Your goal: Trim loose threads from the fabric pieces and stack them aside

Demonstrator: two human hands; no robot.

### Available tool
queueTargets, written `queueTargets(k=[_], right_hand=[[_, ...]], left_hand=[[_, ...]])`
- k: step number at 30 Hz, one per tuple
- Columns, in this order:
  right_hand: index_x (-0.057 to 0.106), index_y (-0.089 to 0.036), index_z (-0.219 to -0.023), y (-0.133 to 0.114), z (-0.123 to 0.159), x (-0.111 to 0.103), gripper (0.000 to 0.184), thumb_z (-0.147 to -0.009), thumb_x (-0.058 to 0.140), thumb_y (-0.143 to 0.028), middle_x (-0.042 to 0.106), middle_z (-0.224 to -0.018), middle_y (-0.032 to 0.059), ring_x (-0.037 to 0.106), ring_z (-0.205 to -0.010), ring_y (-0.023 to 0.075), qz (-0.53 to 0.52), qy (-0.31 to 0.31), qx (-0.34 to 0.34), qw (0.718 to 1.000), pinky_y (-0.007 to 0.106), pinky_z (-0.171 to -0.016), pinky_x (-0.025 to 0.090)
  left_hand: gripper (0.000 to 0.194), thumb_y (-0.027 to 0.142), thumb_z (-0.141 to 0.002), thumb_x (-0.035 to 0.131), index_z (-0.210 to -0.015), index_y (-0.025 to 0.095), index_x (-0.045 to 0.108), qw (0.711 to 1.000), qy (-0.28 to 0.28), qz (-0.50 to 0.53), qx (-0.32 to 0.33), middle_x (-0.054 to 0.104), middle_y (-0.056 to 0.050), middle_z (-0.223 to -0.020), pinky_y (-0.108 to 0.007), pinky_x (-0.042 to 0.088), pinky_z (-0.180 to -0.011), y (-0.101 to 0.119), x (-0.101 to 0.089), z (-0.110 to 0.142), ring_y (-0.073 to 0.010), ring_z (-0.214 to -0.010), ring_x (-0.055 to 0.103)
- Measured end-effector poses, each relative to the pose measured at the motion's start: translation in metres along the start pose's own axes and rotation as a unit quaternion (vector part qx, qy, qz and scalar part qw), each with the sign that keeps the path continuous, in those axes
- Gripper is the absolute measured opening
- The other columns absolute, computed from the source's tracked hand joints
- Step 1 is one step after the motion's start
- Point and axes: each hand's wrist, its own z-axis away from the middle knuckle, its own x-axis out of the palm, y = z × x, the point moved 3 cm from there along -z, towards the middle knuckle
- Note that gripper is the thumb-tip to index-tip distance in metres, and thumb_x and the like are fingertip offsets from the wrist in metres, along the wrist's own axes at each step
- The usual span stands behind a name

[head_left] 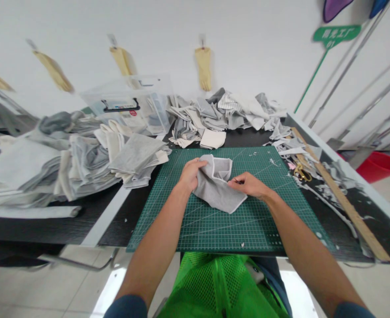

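A grey cloth point(214, 192) with white edging is held up over the green cutting mat point(195, 238), its upper edge folded open. My left hand point(191, 173) grips its upper left side, thumb on top. My right hand point(249, 184) is closed at the white edging on the cloth's right side, fingertips pinched together. Something small and dark shows by the right fingers, too little of it to name. The cloth's lower corner hangs close over the mat.
Piles of grey and white cloths point(138, 154) lie at left and more cloths point(211, 115) at the back. A clear plastic box point(151, 112) stands behind. Gold-handled scissors point(302, 173), fabric scraps point(330, 194) and a wooden ruler point(343, 203) lie at right.
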Motion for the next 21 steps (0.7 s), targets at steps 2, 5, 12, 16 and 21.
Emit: queueTargets(k=[2,5,12,16,21], right_hand=[[0.074,-0.017,-0.069,-0.003,0.002,-0.003,0.051,-0.089,0.067,-0.064,0.068,-0.070,0.0014,0.046,-0.060,0.0123,-0.036,0.028,0.001,0.999,0.027,-0.057,0.032],[0.076,-0.017,-0.079,-0.003,0.001,-0.007,0.051,-0.088,0.069,-0.066,0.072,-0.076,0.0041,0.045,-0.059,0.0118,-0.094,0.137,0.006,0.986,0.027,-0.055,0.032],[0.078,-0.018,-0.101,-0.009,-0.005,0.000,0.047,-0.090,0.069,-0.063,0.077,-0.096,0.0060,0.061,-0.079,0.0170,-0.147,0.235,-0.047,0.960,0.029,-0.071,0.046],[0.077,-0.021,-0.112,-0.016,-0.002,0.002,0.042,-0.090,0.072,-0.057,0.077,-0.105,0.0053,0.065,-0.092,0.0199,-0.131,0.254,-0.092,0.954,0.032,-0.085,0.050],[0.077,-0.021,-0.099,-0.017,-0.002,0.006,0.041,-0.088,0.071,-0.060,0.073,-0.090,0.0038,0.063,-0.081,0.0189,-0.147,0.233,-0.081,0.958,0.030,-0.077,0.050]], left_hand=[[0.032,0.020,-0.058,0.082,-0.082,0.018,0.061,0.999,-0.040,0.007,-0.004,0.069,0.001,-0.072,-0.028,0.052,-0.068,0.002,0.006,0.005,-0.0158,-0.066,0.066],[0.037,0.017,-0.059,0.080,-0.088,0.020,0.057,0.996,-0.089,0.010,0.004,0.071,0.001,-0.074,-0.031,0.056,-0.072,0.003,0.018,0.016,-0.0184,-0.069,0.070],[0.037,0.012,-0.062,0.075,-0.093,0.019,0.056,0.988,-0.154,0.000,0.031,0.074,-0.001,-0.079,-0.032,0.058,-0.072,0.001,0.045,0.039,-0.0184,-0.069,0.073],[0.034,0.011,-0.062,0.069,-0.091,0.019,0.054,0.984,-0.178,-0.008,0.003,0.070,-0.001,-0.069,-0.029,0.053,-0.061,0.000,0.053,0.048,-0.0168,-0.058,0.067],[0.034,0.013,-0.062,0.065,-0.093,0.020,0.055,0.981,-0.191,-0.027,-0.038,0.068,-0.001,-0.067,-0.032,0.052,-0.061,-0.010,0.058,0.051,-0.0185,-0.057,0.065]])
